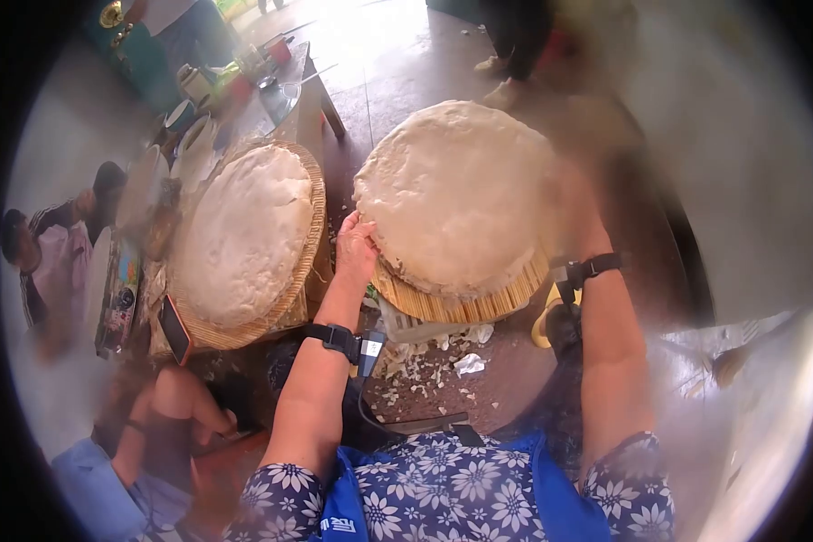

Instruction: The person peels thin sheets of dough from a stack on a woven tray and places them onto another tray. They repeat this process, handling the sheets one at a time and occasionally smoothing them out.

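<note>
**Both hands at the central pale round [456, 194]**

At nine o'clock, another pale round [242, 235] lies on a slatted mat [316, 203]. The left hand [356, 242], fingers bunched, touches the central pale round's eight-o'clock edge; its grip is unclear. That round lies toward one o'clock, on a slatted base [465, 309]. The right hand [580, 200], at its three-o'clock side, is too blurred to read.

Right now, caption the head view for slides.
Left hand at the edge of a pale round slab on a slatted mat.
</note>
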